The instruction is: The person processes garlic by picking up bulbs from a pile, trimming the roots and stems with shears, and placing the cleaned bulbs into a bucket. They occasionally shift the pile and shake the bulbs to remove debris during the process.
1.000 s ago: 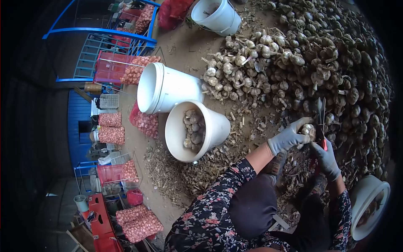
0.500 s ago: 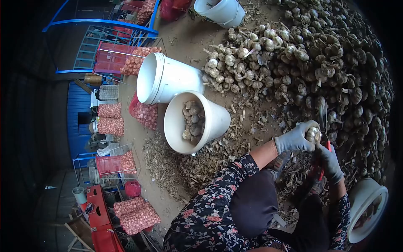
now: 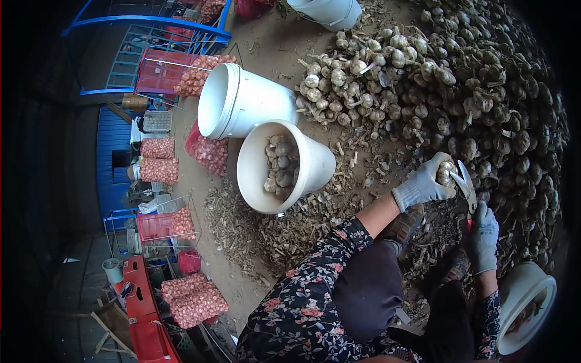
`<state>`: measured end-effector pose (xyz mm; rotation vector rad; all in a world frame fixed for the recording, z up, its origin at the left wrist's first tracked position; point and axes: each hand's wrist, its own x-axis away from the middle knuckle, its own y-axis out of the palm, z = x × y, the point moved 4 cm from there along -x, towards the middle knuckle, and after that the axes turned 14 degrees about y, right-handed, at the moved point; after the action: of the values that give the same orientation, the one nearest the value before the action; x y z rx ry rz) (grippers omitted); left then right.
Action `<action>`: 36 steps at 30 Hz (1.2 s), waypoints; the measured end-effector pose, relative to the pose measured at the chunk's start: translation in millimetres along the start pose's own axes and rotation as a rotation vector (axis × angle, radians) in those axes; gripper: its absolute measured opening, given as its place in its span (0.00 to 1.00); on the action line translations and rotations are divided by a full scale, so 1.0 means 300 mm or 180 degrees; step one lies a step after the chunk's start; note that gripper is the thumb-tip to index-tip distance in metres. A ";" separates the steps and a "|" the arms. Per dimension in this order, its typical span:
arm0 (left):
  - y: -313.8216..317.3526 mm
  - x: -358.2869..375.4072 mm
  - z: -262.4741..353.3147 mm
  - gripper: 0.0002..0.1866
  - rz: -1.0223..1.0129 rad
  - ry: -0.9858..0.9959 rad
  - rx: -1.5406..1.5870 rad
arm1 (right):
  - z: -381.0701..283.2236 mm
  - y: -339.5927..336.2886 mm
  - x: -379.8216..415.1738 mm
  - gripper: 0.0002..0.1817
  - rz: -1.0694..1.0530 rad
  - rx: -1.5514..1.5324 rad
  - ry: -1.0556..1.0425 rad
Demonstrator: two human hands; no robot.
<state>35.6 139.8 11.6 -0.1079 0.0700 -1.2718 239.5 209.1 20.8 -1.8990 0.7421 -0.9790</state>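
Observation:
My left hand (image 3: 426,183), in a grey glove, is closed around a garlic bulb (image 3: 446,173). My right hand (image 3: 483,236), also gloved, is wrapped round the shears (image 3: 465,186), whose red handle shows only in part. Their metal blades are parted, close beside the bulb. A large heap of garlic (image 3: 484,91) with dry stems lies beyond my hands. To the left, a white bucket (image 3: 318,166) is tipped on its side with several bulbs inside.
Another white bucket (image 3: 257,100) lies beside it, and one more (image 3: 336,12) is at the top. A pale bucket (image 3: 544,308) stands at lower right. Dry trimmings (image 3: 290,236) cover the floor. Filled net bags (image 3: 193,299) and a red box (image 3: 142,302) are at left.
My right hand has drawn down and away from my left hand, and the shears' blades now show parted. My left hand, still holding the bulb, has shifted slightly left and up.

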 end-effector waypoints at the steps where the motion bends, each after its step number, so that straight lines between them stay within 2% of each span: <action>1: -0.018 0.002 0.005 0.31 0.0127 0.0338 -0.0332 | -0.013 -0.005 -0.003 0.25 0.0074 -0.0115 -0.0219; 2: -0.002 0.003 0.003 0.29 0.0197 0.0658 -0.0577 | -0.004 -0.009 0.000 0.24 0.0128 -0.0187 -0.0343; 4: -0.014 0.008 0.017 0.23 0.0378 0.0322 0.0171 | 0.014 0.026 0.001 0.23 0.0053 -0.0395 -0.0432; 5: -0.018 0.011 -0.084 0.17 0.0421 -0.0464 0.1906 | -0.009 -0.009 0.015 0.20 -0.0004 -0.0471 -0.0345; 6: -0.021 0.003 -0.103 0.14 0.1295 -0.0987 0.3354 | 0.001 -0.001 0.016 0.18 -0.0083 -0.0407 -0.0424; 7: -0.027 0.001 -0.015 0.22 0.0417 0.0003 0.1261 | 0.016 0.010 0.022 0.18 -0.0126 -0.0358 -0.0290; 9: -0.034 0.001 0.037 0.27 0.0448 -0.0134 0.0588 | 0.022 0.010 0.027 0.19 -0.0107 -0.0225 -0.0127; 10: -0.026 0.004 0.023 0.27 0.0498 -0.0279 0.0736 | 0.011 0.001 0.023 0.20 -0.0065 -0.0146 -0.0087; 13: -0.019 0.007 0.022 0.28 0.0308 -0.0236 0.0295 | -0.009 -0.005 0.008 0.22 -0.0003 -0.0017 -0.0173; 17: -0.008 0.018 0.006 0.31 0.0273 -0.0270 0.0482 | -0.040 -0.010 0.006 0.25 -0.0064 0.0180 -0.0258; 19: -0.023 0.024 -0.008 0.29 0.0308 -0.0074 0.0066 | -0.043 0.003 0.008 0.28 -0.0112 0.0326 -0.0342; 20: -0.027 0.028 -0.009 0.29 0.0298 -0.0094 0.0062 | -0.038 0.012 0.010 0.28 -0.0129 0.0315 -0.0332; 22: -0.019 0.029 -0.005 0.29 -0.0146 0.0146 -0.0232 | -0.029 0.032 0.015 0.25 -0.0152 0.0333 -0.0426; 26: -0.018 0.024 0.005 0.29 -0.0423 0.0134 -0.0195 | -0.012 0.064 0.026 0.22 -0.0424 0.0442 -0.0475; 28: -0.017 0.034 -0.005 0.32 -0.0338 -0.0626 0.0423 | -0.006 0.082 0.027 0.20 -0.0549 0.0170 -0.0629; 30: -0.027 0.040 -0.001 0.31 -0.0339 -0.0663 0.0480 | 0.009 0.089 0.028 0.20 -0.0668 0.0032 -0.0508; 32: -0.023 0.047 0.029 0.29 -0.0874 -0.0520 0.0459 | 0.028 0.098 0.021 0.19 -0.0862 -0.0264 -0.0283; 34: -0.031 0.057 0.013 0.29 -0.0720 -0.0378 0.0448 | 0.060 0.114 0.032 0.18 -0.0857 -0.0323 -0.0307; 36: -0.054 0.061 -0.023 0.33 -0.0259 -0.1053 0.0974 | 0.059 0.079 0.050 0.18 -0.0561 -0.0480 -0.0309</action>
<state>25.0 117.2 6.8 -0.0563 -0.4158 -1.3164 259.6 193.8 -0.7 -2.1569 0.6141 -0.9524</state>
